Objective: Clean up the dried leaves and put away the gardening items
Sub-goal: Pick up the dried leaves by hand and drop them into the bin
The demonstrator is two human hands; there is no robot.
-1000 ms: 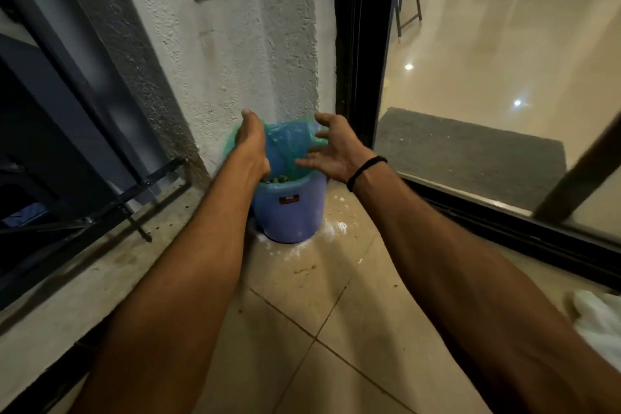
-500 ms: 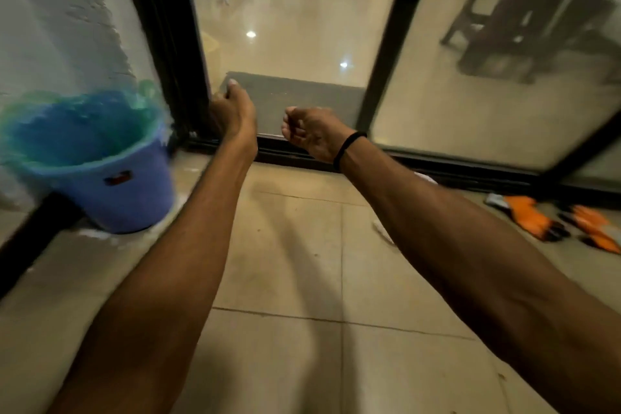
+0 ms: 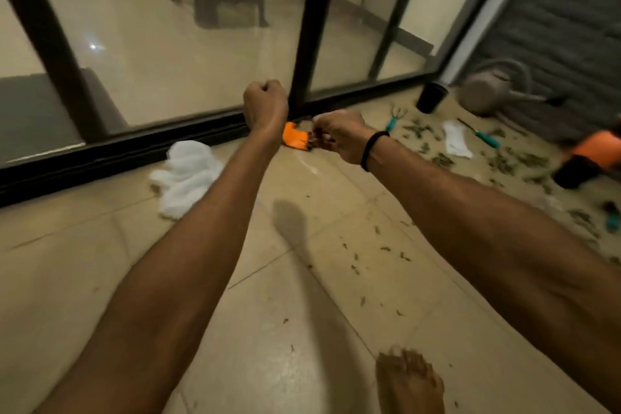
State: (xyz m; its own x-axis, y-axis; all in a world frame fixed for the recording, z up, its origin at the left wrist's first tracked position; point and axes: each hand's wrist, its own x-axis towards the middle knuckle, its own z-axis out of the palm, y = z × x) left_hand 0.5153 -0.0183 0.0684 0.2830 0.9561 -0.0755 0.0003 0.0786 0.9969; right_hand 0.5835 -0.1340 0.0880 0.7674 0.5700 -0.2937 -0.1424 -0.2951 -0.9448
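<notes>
Littering the tiled floor [image 3: 302, 329], dried leaves [image 3: 504, 158] lie small, curled, dull green.

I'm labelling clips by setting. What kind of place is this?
Probably a home balcony or patio: sliding glass doors onto an indoor room, a watering can, and dried leaves scattered on the tiled floor.

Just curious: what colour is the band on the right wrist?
Black. The band circles the right wrist, seen best in the head view.
</notes>
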